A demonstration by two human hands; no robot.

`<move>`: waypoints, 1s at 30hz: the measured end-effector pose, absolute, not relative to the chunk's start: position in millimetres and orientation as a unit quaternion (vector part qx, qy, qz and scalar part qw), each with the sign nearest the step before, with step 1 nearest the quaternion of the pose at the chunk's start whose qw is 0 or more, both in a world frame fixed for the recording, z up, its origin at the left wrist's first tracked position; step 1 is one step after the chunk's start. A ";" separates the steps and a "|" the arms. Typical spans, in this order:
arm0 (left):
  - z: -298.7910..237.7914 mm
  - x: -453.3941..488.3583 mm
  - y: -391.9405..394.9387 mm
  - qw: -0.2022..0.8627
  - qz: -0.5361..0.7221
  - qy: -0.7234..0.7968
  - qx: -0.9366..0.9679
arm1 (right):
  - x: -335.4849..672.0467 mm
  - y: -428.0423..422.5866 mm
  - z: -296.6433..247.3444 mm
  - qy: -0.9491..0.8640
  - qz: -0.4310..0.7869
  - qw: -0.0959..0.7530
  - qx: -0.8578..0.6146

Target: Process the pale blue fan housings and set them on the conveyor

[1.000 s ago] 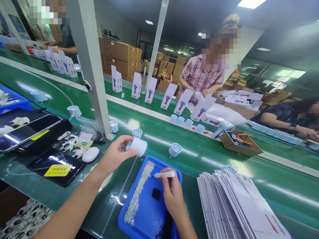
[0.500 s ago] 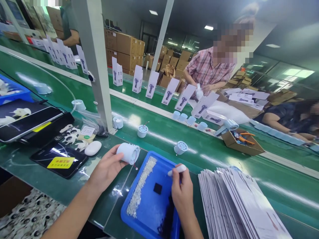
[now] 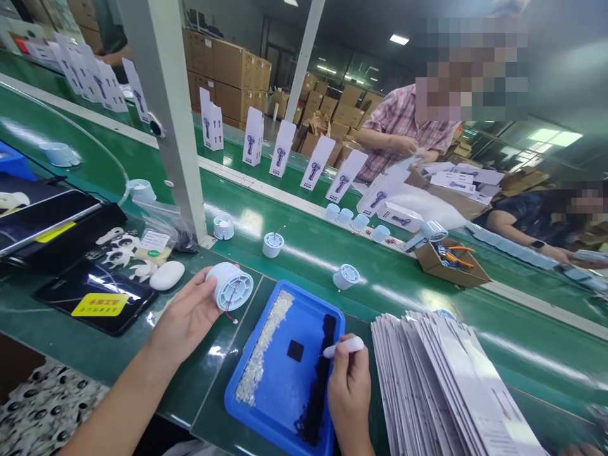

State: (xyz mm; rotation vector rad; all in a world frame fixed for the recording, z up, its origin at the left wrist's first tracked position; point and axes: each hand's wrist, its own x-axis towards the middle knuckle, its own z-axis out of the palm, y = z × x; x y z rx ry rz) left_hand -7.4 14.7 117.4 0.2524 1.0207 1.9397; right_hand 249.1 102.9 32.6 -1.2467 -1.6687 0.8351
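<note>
My left hand (image 3: 187,310) grips a light-blue round plastic housing (image 3: 232,286) by its side. Its ribbed open face is turned toward me, and a thin red wire with a small white plug hangs from it. In my right hand (image 3: 350,380) is a white pen-shaped tool (image 3: 349,345), its tip over a row of small black pieces (image 3: 317,386). These lie along the right side of a blue tray (image 3: 244,354). Small clear-white pieces (image 3: 266,348) line the tray's left side, and a black square (image 3: 295,350) rests on its floor.
A stack of flat printed cartons (image 3: 441,380) stands right of the tray. On the green belt (image 3: 308,266) sit several more blue housings (image 3: 346,277). A metal post (image 3: 166,120) rises at left, near a phone (image 3: 95,297). Across the belt, a person in a plaid shirt (image 3: 399,120) works behind standing cartons.
The housing has been turned so its ribbed face shows more toward me. My right hand and the tool have moved down, over the black pieces. The view has shifted a little.
</note>
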 end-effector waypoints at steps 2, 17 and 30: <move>115.3 -6.3 13.4 0.454 0.786 0.408 0.099 | 249.2 102.8 31.7 -0.670 0.336 0.435 -0.499; 115.2 7.3 11.6 0.509 0.763 0.388 0.093 | 247.1 106.5 35.8 -0.691 0.316 0.438 -0.481; 113.0 11.8 10.0 0.522 0.748 0.389 0.132 | 246.5 110.1 36.1 -0.716 0.313 0.423 -0.458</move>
